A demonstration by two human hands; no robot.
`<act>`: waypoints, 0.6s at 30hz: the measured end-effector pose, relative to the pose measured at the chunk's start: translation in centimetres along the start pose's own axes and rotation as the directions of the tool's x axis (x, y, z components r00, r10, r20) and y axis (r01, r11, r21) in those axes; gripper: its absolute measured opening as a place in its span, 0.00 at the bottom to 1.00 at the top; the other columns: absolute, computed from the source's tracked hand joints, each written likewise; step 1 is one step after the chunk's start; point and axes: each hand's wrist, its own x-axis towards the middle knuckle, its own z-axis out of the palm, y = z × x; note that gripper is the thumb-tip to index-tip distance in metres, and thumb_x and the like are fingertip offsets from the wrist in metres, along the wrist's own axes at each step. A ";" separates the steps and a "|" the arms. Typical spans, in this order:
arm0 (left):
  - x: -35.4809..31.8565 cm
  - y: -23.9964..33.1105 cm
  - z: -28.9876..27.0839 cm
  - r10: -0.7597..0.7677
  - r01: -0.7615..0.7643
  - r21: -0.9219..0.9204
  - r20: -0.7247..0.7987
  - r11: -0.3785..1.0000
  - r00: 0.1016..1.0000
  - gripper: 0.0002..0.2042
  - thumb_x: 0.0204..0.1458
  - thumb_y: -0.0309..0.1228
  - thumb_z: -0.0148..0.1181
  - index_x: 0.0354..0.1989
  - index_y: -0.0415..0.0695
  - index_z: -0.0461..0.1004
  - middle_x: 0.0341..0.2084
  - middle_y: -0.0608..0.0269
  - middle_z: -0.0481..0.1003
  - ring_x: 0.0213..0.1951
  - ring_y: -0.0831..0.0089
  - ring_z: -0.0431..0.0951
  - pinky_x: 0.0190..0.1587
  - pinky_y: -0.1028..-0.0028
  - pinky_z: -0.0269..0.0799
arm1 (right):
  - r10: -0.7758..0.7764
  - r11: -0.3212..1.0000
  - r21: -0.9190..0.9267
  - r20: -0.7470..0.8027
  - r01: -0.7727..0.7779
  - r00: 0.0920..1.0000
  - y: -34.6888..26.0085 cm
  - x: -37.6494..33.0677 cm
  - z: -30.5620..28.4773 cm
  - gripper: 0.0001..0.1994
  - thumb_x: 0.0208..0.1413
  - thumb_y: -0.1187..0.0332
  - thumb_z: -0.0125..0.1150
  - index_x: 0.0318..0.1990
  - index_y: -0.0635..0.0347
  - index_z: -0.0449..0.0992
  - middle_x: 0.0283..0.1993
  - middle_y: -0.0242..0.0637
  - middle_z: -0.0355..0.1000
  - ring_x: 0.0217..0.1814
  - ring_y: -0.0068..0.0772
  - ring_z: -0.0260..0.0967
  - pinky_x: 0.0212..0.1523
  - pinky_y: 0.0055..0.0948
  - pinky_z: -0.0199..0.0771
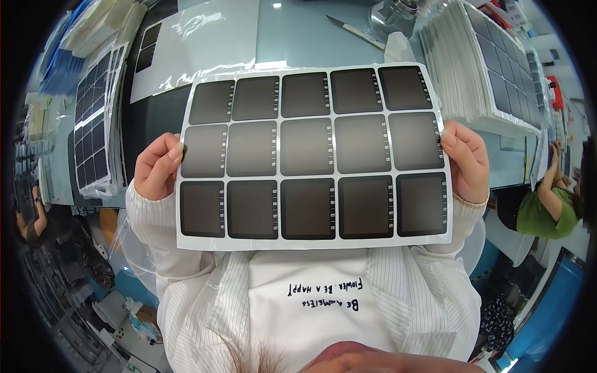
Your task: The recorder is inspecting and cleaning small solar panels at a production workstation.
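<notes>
A white sheet [308, 147] bearing rows of dark, glossy square panels with small icons along their right sides is held up over the near edge of the table. My left hand [158, 165] pinches its left edge between thumb and fingers. On the opposite edge, my right hand [466, 161] grips it the same way, thumb in front. The sheet is nearly level and hides part of the tabletop behind it.
At the right stands a tall stack of similar sheets [497, 62]; another stack [93, 124] lies at the left. White glossy sheets [205, 46], a craft knife [356, 31] and a glass jar [395, 15] are at the back. A person in green [547, 211] sits to the right.
</notes>
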 end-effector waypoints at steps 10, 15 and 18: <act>0.0 0.8 0.6 0.011 -0.010 0.063 -0.022 0.998 1.000 0.08 0.55 0.29 0.48 0.24 0.42 0.66 0.19 0.73 0.61 0.20 0.87 0.55 0.25 0.84 0.50 | -0.050 0.999 -0.010 -0.036 0.050 0.998 -0.3 -0.3 -0.4 0.09 0.57 0.70 0.49 0.25 0.62 0.66 0.21 0.31 0.68 0.11 0.12 0.53 0.12 0.14 0.49; -0.7 3.3 3.0 0.217 -0.200 0.272 -0.032 0.941 0.976 0.07 0.53 0.25 0.49 0.24 0.39 0.65 0.19 0.70 0.61 0.22 0.83 0.57 0.27 0.82 0.52 | -0.215 0.955 -0.224 -0.078 0.193 0.973 -0.8 -0.7 0.4 0.09 0.56 0.71 0.52 0.24 0.64 0.68 0.20 0.28 0.65 0.14 0.14 0.54 0.15 0.15 0.51; -0.8 4.4 3.8 0.403 -0.339 0.447 -0.052 0.828 0.914 0.06 0.51 0.21 0.49 0.23 0.37 0.64 0.19 0.68 0.61 0.23 0.80 0.58 0.28 0.81 0.54 | -0.436 0.810 -0.462 -0.064 0.361 0.898 -1.5 -0.5 0.5 0.08 0.53 0.73 0.55 0.24 0.66 0.71 0.19 0.28 0.62 0.17 0.16 0.56 0.18 0.16 0.53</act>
